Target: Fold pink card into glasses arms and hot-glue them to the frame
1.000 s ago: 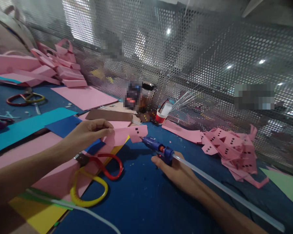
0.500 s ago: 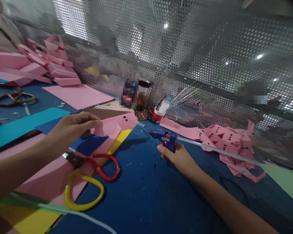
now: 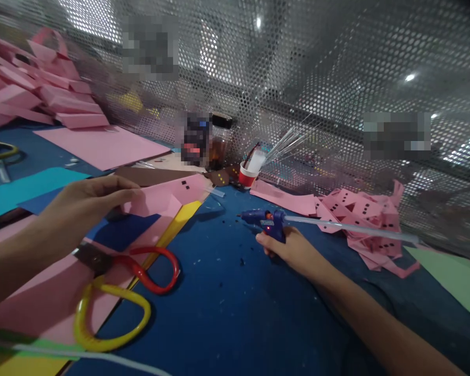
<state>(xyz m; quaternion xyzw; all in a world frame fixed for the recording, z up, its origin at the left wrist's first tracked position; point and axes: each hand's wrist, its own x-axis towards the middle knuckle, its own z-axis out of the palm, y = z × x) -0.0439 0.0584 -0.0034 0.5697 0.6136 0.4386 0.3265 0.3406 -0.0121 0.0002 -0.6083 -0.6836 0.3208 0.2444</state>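
Between the thumb and fingers of my left hand [image 3: 90, 201] is a pink paper strip [image 3: 166, 193] marked with small black squares near its far end. My right hand [image 3: 293, 250] grips a blue hot glue gun [image 3: 264, 219], its nozzle pointing left and a long clear glue stick [image 3: 348, 227] sticking out of its back. A small red light glows on the gun. The nozzle and the strip are apart. Below my left hand, large scissors [image 3: 129, 282] with red and yellow handles lie on stacked coloured paper [image 3: 35, 292].
A red and white paper cup [image 3: 248, 176] holds thin clear sticks by the perforated metal screen [image 3: 317, 62]. Pink strips with black squares [image 3: 364, 219] are heaped at right, folded pink strips [image 3: 66, 94] at back left. A lidded jar [image 3: 220, 141] stands behind. A white cord [image 3: 102, 356] crosses the front.
The view has shifted slightly, so most things appear further left. The glue gun now sits a little further from the pink strip. Both hands keep their hold.
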